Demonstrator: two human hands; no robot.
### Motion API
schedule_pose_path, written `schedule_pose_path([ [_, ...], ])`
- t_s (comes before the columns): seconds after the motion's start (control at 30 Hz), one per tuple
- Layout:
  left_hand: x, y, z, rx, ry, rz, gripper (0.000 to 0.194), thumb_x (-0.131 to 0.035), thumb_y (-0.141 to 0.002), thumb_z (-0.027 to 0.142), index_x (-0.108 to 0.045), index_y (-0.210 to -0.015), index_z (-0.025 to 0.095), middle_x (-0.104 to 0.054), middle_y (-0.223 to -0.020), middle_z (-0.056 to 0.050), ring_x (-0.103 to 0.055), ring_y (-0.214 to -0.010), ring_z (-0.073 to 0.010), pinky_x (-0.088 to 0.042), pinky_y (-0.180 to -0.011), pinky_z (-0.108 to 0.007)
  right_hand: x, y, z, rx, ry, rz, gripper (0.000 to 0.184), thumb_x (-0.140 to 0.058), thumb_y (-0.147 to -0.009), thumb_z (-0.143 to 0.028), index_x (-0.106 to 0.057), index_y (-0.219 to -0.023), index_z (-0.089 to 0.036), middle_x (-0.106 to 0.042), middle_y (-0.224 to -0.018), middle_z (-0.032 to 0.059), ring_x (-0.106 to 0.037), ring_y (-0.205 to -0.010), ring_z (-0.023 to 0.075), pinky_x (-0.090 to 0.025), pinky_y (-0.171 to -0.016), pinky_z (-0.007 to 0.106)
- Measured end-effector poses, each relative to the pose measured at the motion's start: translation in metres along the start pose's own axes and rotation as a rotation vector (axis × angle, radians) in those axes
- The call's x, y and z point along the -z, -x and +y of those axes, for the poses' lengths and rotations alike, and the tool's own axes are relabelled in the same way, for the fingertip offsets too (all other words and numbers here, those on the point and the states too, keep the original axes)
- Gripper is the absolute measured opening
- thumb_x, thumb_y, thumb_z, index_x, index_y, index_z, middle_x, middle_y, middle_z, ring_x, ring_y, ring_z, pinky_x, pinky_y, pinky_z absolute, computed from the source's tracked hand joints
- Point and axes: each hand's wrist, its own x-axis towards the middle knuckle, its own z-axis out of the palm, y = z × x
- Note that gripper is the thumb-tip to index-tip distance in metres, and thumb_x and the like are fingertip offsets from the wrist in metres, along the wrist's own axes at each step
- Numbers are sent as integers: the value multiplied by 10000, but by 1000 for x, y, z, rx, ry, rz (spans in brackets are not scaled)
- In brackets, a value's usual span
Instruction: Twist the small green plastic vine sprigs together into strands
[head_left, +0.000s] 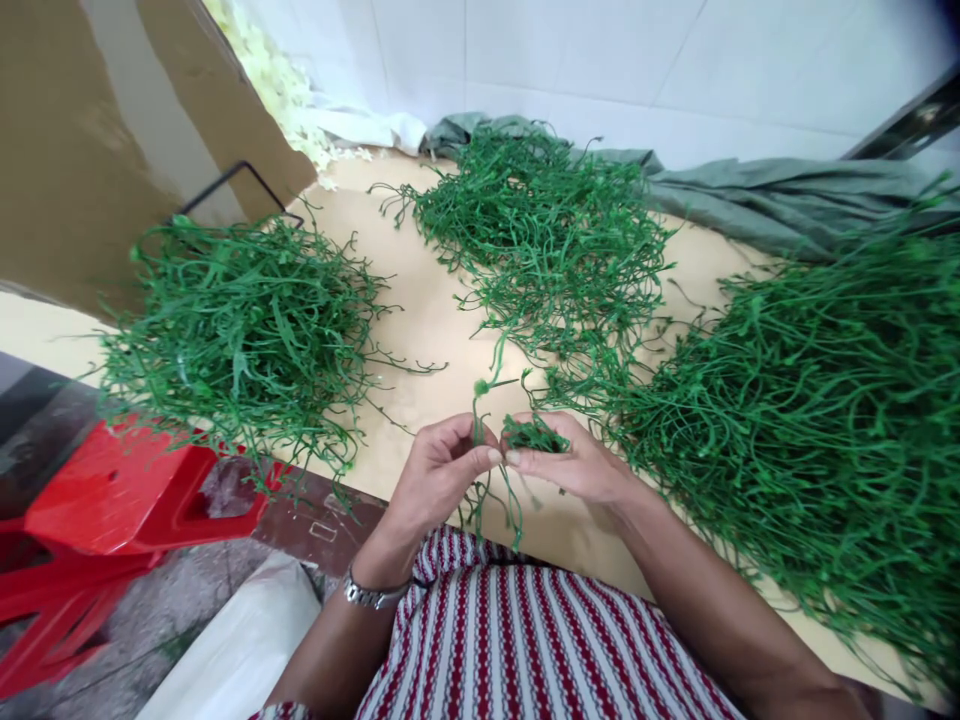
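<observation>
My left hand (pixel 450 462) is closed in a pinch on a thin green plastic-looking plant stem (pixel 481 395) with a small knob on it; thin strands hang below the fingers. Close beside it, fingertips nearly touching, my right hand (pixel 574 462) curls around several small green plant pieces (pixel 534 434). Both hands are over the table's near edge. Ahead of them lies a loose heap of green stems (pixel 555 230). A larger pile of green stems (pixel 810 420) spreads by my right forearm, and another pile (pixel 247 330) lies to the left.
A large cardboard box (pixel 112 130) stands at the back left, with a black wire piece (pixel 240 168) before it. Pale yellow material (pixel 262 75) lies behind the box. Green cloth (pixel 787 205) runs along the wall. A red plastic stool (pixel 112 490) and white sack (pixel 244 640) are at lower left.
</observation>
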Motion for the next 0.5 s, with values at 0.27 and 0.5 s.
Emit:
schedule_pose_path([
  [0.27, 4, -1, -8, -101, -336, -33, 118, -585, -738, 205, -551, -640, 149, -464, -572, 20, -383, -564, -105, -297, -537, -217, -1, -2, 9, -2, -25, -57, 239, -686, -681, -323, -560, -756, -134, -502, -693, -19, -451, -642, 96, -386, -579, 210],
  [0.5, 11, -2, -4, -45, -415, -177, 116, -547, -759, 205, -546, -660, 143, -443, -579, 23, -380, -559, -103, -282, -519, -215, 6, -1, 2, 119, 367, -133, 92, -560, -768, -206, -532, -710, -141, -457, -662, -23, -428, -636, 101, -343, -558, 207],
])
